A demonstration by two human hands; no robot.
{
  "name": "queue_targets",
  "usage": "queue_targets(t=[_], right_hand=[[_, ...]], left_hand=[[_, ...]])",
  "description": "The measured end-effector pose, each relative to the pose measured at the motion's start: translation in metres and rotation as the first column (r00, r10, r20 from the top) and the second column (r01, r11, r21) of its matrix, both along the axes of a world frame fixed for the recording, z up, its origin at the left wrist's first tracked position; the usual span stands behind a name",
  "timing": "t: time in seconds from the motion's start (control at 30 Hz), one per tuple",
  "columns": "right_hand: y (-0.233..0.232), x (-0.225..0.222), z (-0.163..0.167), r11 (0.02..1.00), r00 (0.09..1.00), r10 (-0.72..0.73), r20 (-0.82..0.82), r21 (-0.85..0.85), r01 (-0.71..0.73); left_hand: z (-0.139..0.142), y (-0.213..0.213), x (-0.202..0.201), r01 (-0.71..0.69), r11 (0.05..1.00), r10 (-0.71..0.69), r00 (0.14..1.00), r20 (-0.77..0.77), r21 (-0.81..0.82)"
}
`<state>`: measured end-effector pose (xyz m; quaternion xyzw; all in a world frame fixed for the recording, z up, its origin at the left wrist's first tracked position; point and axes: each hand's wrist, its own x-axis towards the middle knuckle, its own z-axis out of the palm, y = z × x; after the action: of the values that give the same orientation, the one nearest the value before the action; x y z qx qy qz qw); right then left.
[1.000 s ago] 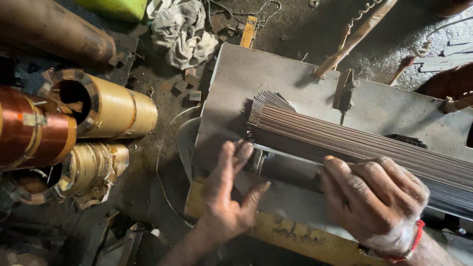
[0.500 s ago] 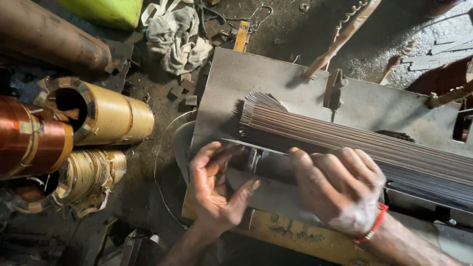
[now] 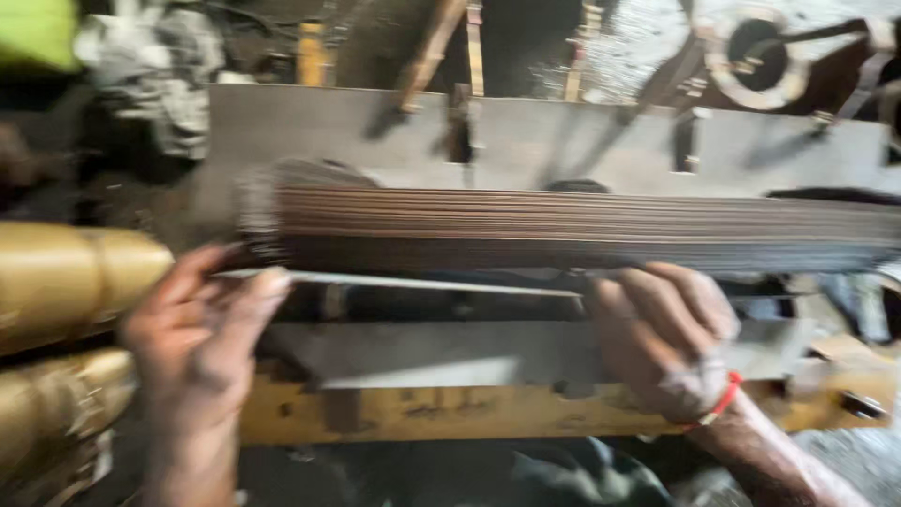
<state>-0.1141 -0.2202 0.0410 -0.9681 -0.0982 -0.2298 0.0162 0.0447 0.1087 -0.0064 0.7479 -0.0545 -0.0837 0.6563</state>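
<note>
Left hand pinches one end of a thin flat metal strip between thumb and fingers, while the right hand, fingers curled together and a red thread at its wrist, holds the other end. That strip runs level between them, just below a long bundle of thin dark metal strips lying along a grey steel plate. A yellow-painted beam sits under both hands. Brass-coloured cylinders lie at the left (the view is blurred).
</note>
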Motion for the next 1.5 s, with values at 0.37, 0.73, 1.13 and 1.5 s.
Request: queue_targets(t=[0.37, 0.73, 1.13, 1.5], right_hand=[[-0.068, -0.05, -0.028, 0.975, 0.972, -0.215, 0.1, 0.075, 0.208], [-0.075, -0.049, -0.04, 0.985, 0.986, -0.161, 0.046, 0.073, 0.157], [-0.083, -0.054, -0.023, 1.0, 0.999, -0.004, 0.036, 0.002, 0.004], [-0.104, -0.041, -0.031, 0.977, 0.983, 0.183, 0.032, 0.102, -0.185]], left_hand=[[-0.003, -0.027, -0.02, -0.027, 0.985, 0.035, 0.998, 0.043, -0.171], [-0.018, -0.031, -0.019, -0.032, 0.999, 0.028, 0.966, 0.257, 0.014], [0.009, -0.053, -0.023, -0.384, 0.648, -0.643, 0.187, 0.742, 0.658], [0.008, -0.048, -0.017, -0.225, 0.681, -0.635, 0.291, 0.715, 0.697]])
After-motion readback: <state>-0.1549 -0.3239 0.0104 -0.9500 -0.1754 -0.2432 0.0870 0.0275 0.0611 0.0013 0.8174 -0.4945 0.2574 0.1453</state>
